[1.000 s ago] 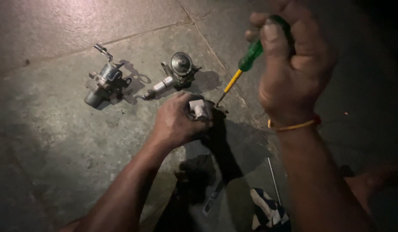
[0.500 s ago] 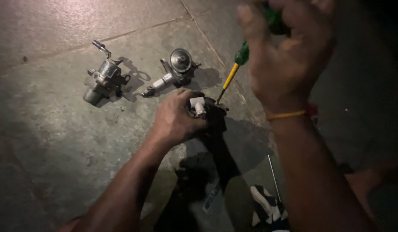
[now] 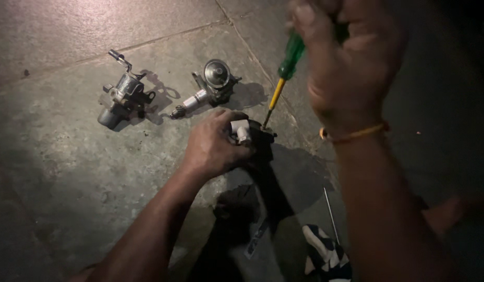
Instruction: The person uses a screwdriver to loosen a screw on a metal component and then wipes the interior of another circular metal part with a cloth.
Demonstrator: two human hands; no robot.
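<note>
Screwdriver (image 3: 285,70), green-handled, clenched in the right hand (image 3: 346,62) at upper centre, has its tip on the dark part (image 3: 257,143) the left hand (image 3: 216,149) clamps mid-frame on the floor (image 3: 69,172), fastening unfinished.

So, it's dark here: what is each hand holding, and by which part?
Right hand holds the screwdriver by its green handle; left hand clamps the top of the dark part.

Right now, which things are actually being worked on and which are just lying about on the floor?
In use: left hand gripping dark part; right hand holding green-handled screwdriver, tip on it.
Lying about: metal unit with lever; round-capped metal unit; thin rod; patterned cloth.
</note>
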